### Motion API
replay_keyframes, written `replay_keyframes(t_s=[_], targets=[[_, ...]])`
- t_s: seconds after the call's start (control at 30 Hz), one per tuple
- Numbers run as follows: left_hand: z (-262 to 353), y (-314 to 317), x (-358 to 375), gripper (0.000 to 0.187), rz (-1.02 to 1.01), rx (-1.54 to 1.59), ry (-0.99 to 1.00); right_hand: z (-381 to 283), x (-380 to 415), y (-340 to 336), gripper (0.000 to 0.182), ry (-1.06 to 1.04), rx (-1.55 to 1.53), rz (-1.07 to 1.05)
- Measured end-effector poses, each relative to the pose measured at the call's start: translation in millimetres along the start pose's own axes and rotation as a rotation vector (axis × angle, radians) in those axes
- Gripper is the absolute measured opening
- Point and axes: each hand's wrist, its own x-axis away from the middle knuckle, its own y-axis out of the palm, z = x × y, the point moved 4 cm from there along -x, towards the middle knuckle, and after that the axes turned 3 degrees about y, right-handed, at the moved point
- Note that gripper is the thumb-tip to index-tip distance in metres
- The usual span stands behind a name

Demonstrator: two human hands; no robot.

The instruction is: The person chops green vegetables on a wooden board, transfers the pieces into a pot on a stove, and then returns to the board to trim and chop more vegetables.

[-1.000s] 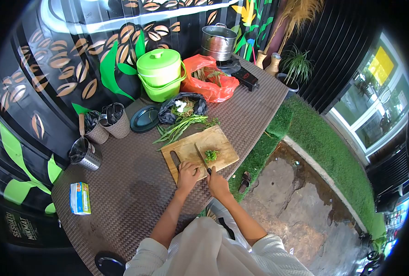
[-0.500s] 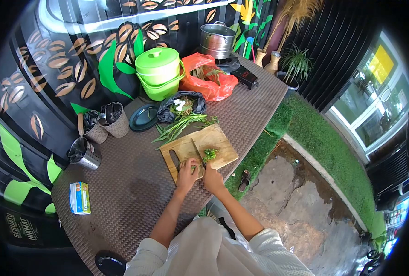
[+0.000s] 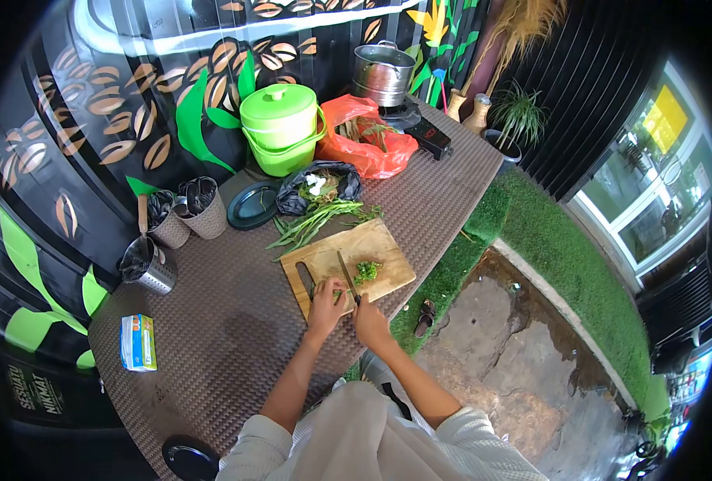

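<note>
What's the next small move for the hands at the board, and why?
Probably edge the left hand slightly away from the knife: its fingertips sit close to the blade, over green stalks on the cutting board, while the right hand grips the handle. Chopped greens lie across the blade.

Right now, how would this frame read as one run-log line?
right hand: grips knife | left hand: on cutting board | chopped greens: right of blade | long green stalks: beyond board

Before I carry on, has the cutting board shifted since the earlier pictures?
No, no visible shift: judged against the dark plate, the cutting board lies in the same spot.
</note>
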Motion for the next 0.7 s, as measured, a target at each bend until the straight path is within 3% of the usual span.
replay_keyframes(t_s=[0.33, 0.5, 0.7], targets=[[-3, 3, 1, 0.022, -0.003, 0.105, -0.036, -3, -3, 0, 0.029, -0.014, -0.023, -0.041], [7, -2, -2, 0.021, 0.001, 0.057, -0.008, -11, 11, 3, 0.026, 0.102, 0.003, -0.078], [2, -2, -2, 0.021, 0.018, 0.076, -0.017, -8, 8, 1, 0.025, 0.015, -0.002, -0.016]])
